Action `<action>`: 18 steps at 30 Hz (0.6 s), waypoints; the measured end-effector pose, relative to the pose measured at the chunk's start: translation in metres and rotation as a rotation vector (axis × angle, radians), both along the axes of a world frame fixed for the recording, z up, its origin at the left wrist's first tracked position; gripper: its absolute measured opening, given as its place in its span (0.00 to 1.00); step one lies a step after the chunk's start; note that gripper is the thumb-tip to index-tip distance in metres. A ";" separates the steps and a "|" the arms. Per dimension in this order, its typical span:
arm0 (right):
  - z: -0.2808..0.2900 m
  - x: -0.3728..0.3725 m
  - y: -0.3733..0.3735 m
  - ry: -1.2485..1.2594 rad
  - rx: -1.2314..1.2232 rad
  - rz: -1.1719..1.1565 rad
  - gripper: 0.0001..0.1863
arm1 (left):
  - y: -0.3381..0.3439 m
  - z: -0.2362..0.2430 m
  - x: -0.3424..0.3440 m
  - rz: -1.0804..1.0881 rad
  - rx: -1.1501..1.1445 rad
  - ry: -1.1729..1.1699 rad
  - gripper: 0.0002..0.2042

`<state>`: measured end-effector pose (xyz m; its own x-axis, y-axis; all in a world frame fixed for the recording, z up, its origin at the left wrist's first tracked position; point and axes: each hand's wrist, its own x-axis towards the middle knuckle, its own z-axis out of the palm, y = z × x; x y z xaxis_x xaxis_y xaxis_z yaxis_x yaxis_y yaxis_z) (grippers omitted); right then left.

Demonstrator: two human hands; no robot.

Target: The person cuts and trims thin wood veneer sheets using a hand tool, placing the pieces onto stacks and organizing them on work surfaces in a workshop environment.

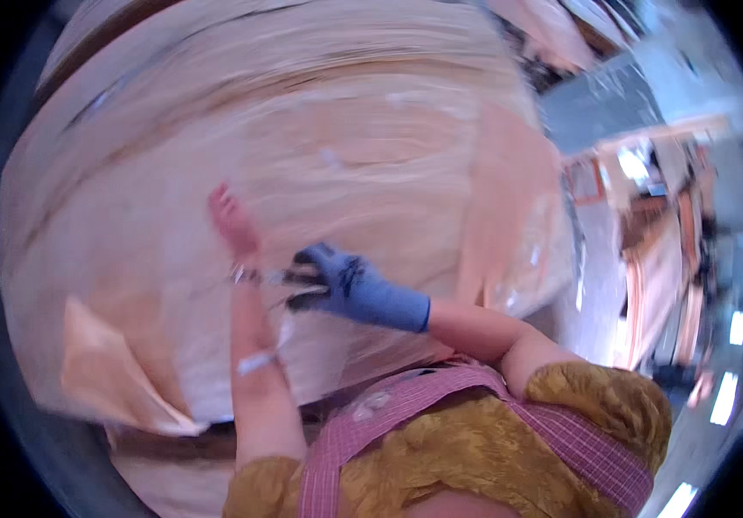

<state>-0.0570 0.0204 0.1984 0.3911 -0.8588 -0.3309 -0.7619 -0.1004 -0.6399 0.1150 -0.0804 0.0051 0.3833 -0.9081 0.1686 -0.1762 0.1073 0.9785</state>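
My left hand (235,223) is bare and held over the pale, wood-coloured sheets (371,207). Its fingers look partly bent, but motion smears them, and I make out nothing in it. A bracelet (245,274) circles the left wrist, and a whitish band (257,361) crosses the forearm. My right hand (346,287) wears a blue-grey glove with dark finger parts. Its fingers point left toward the left wrist and stand apart. A small pale blur (278,276) lies between those fingertips and the bracelet; I cannot tell what it is.
A torn or folded tan sheet piece (113,363) lies at the lower left of the pile. A darker, pinkish sheet (510,207) lies to the right. Beyond it are a grey flat surface (600,99) and more stacked sheets (656,285). Part of another person (682,380) shows at the far right.
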 end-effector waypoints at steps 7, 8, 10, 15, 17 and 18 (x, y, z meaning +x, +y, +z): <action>-0.088 -0.215 0.178 0.486 0.042 -0.924 0.35 | 0.276 0.138 0.106 0.075 0.308 -0.372 0.14; -0.091 -0.220 0.105 0.392 -0.154 -0.923 0.33 | 0.201 0.155 0.101 0.076 0.251 -0.355 0.14; -0.125 -0.220 0.092 0.297 -0.317 -0.848 0.24 | 0.195 0.146 0.088 -0.038 0.276 -0.372 0.13; -0.113 -0.191 0.088 0.163 -0.479 -0.749 0.19 | 0.185 0.145 -0.037 -0.608 0.632 0.139 0.19; -0.087 -0.174 0.096 0.124 -0.461 -0.535 0.20 | 0.158 0.139 -0.083 -0.740 0.693 0.258 0.27; -0.077 -0.169 0.100 0.134 -0.489 -0.414 0.21 | 0.144 0.142 -0.098 -0.680 0.691 0.323 0.29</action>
